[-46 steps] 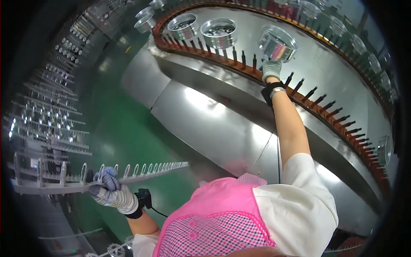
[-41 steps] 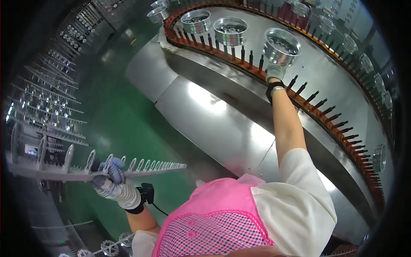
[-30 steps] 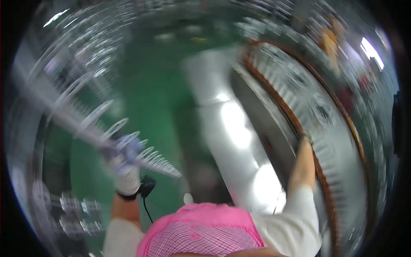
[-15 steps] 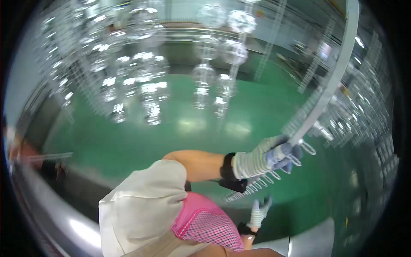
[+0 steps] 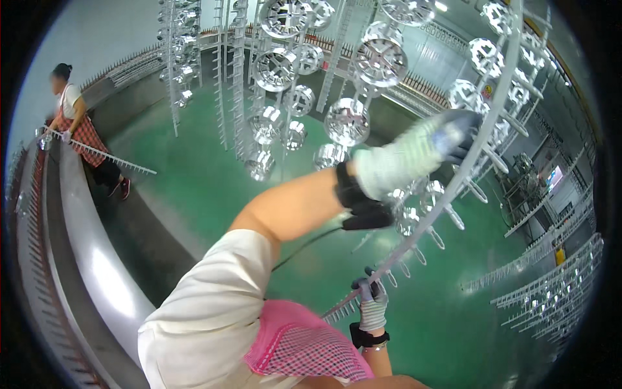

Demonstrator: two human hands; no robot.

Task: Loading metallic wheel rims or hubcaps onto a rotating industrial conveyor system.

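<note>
Over green floor (image 5: 201, 188), right hand (image 5: 373, 305) pinches pale loop-studded bar (image 5: 446, 198); left hand (image 5: 421, 148) at it, grip too blurred to tell; shiny spoked wheels (image 5: 347, 122) behind.

- A hooked bar (image 5: 442, 206) is slanting past both hands, its loops (image 5: 455, 218) jutting into the room on their right.
- Hanging silver wheels (image 5: 346, 122) are crowding the way beyond the left hand (image 5: 418, 154).
- Between that hand and the right hand (image 5: 374, 308), a gap is running alongside the bar.
- Room is stretching rightward from the right hand over green floor (image 5: 447, 311), toward racks (image 5: 557, 295).
- Metal casing (image 5: 107, 272) is curving well left of both.
</note>
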